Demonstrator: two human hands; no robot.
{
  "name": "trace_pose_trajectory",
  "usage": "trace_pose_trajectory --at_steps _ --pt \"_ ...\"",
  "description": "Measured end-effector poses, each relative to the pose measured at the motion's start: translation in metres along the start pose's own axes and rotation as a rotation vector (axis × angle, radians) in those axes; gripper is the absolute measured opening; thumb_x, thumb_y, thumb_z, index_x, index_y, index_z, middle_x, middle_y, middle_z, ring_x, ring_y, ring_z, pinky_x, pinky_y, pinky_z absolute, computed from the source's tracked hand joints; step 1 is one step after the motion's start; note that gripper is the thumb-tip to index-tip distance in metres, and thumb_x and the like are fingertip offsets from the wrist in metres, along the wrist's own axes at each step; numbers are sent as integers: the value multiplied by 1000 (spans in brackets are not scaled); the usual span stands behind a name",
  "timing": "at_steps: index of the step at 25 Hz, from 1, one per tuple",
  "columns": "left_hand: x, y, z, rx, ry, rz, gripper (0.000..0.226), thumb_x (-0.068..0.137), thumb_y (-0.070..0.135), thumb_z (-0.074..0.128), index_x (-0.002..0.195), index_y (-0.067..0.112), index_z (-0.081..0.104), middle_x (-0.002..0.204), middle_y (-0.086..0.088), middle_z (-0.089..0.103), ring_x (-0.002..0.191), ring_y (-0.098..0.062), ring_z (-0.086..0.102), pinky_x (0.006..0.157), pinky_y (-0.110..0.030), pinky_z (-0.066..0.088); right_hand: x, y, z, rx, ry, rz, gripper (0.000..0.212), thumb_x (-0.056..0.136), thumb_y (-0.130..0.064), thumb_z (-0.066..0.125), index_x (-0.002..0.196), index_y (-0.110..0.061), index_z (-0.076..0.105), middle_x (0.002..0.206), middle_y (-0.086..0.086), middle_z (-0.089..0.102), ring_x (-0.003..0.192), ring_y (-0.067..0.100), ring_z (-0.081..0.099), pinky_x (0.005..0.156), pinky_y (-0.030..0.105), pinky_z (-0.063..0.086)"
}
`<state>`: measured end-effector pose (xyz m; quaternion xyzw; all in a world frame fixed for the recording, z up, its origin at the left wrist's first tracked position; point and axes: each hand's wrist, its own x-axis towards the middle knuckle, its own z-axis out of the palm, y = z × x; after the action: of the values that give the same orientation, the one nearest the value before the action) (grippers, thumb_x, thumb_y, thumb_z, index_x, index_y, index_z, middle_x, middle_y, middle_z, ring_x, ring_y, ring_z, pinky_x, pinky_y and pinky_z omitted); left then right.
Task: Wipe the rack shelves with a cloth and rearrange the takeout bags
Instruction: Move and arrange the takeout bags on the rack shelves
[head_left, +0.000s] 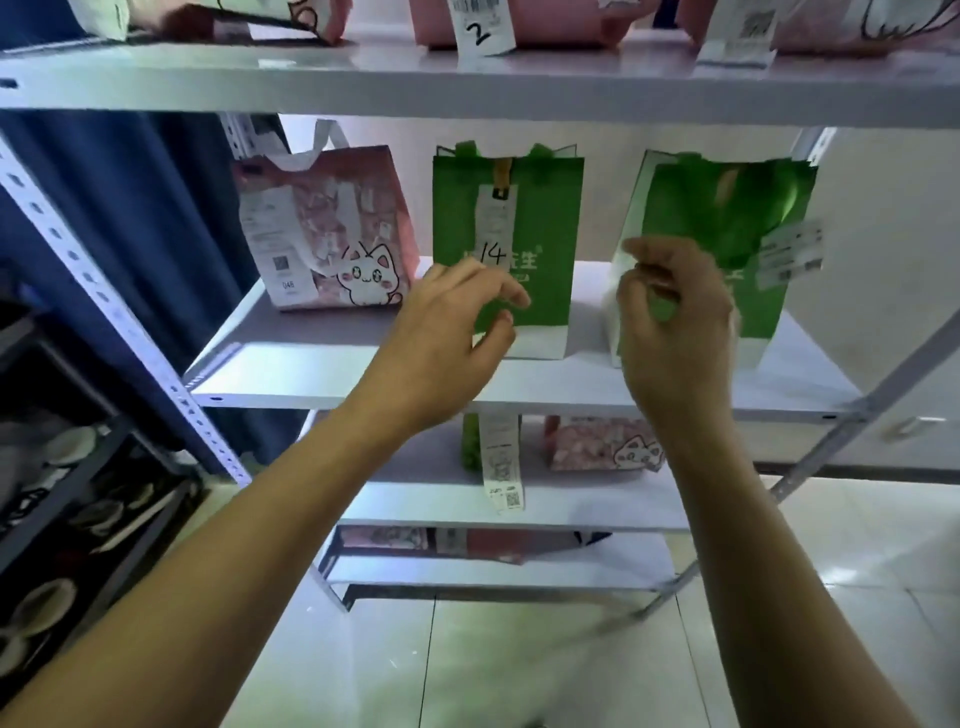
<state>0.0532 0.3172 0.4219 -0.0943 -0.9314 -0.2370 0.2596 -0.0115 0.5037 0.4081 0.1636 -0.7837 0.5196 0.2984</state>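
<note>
Both forearms reach up toward the middle shelf (322, 374). The left hand (447, 332) and right hand (675, 322) hang loosely curled, holding nothing. Just beyond them stand two green bags, the middle bag (540, 218) tagged 14 and the blurred right bag (727, 208); a pink cat bag (337, 228) stands far left.

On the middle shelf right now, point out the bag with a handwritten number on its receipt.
The centre green bag: its receipt reads 14. The pink cat bag and the right green bag show only printed slips.
</note>
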Motion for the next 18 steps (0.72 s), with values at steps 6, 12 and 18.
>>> trace_pose_trajectory --at_steps 6,12,18 --pt "-79 -35 6 -83 -57 -85 20 96 20 50 111 24 64 108 16 55 104 -10 47 86 -19 30 -90 -1 29 -16 -76 122 24 96 -14 56 118 -17 65 112 -2 67 104 12 64 94 36 55" --pt "-129 -43 47 -134 -216 -147 21 97 23 48 112 25 62 118 8 59 111 -12 46 91 -25 34 -150 21 29 -84 -138 250 24 94 -10 55 115 -17 65 110 -2 68 102 10 64 93 30 54" --pt "-144 -31 95 -190 -297 -198 17 97 22 49 109 27 60 124 9 60 107 -8 42 95 -35 46 -176 60 5 -183 -153 305 15 96 -14 57 109 -17 63 106 -5 64 97 13 61 86 27 53"
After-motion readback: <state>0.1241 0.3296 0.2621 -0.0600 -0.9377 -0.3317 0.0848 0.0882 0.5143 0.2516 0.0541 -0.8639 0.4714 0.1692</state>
